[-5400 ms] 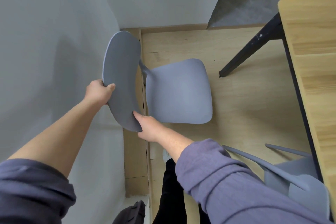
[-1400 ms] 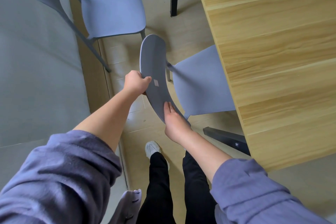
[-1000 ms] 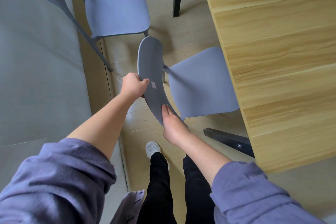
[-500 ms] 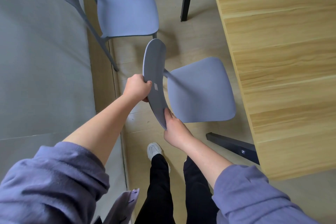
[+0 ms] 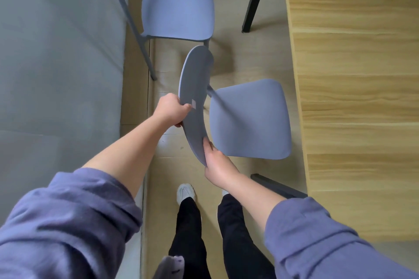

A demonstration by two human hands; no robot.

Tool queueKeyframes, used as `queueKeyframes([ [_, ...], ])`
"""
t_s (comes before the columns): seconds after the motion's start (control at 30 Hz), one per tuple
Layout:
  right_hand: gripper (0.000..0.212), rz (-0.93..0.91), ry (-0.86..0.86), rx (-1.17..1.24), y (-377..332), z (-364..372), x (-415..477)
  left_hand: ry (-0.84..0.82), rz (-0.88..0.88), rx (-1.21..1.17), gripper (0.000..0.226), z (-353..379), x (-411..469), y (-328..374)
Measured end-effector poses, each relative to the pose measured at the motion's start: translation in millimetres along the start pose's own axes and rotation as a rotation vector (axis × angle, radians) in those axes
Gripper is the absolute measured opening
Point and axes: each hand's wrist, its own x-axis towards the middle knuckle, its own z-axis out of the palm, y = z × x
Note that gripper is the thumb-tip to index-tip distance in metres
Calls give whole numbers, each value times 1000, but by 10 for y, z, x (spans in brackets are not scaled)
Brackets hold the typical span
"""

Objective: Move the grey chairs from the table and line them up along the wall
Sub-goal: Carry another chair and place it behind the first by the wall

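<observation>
We have drawn the grey plastic chair (image 5: 247, 118), gripped in both hands, out from under the light wooden bench (image 5: 353, 97); its seat now sits clear.

Both hands grip the backrest of a grey chair (image 5: 249, 118) at frame centre: the left hand (image 5: 173, 110) clasps its edge at nine o'clock, the right hand (image 5: 215, 161) its lower end at six. A second grey chair (image 5: 179, 7) stands at twelve o'clock against the wall (image 5: 56, 52). The wooden table (image 5: 358, 75) fills the three o'clock side.
</observation>
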Motion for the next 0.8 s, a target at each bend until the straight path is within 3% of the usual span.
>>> queueKeyframes([
  [0.4,80,-35,32,83,-572,141,85,36,-3,-12,18,-452,-3,-363],
  [0.8,84,-71,-50,75,-1347,422,204,117,-91,-33,16,-986,-75,-1006],
])
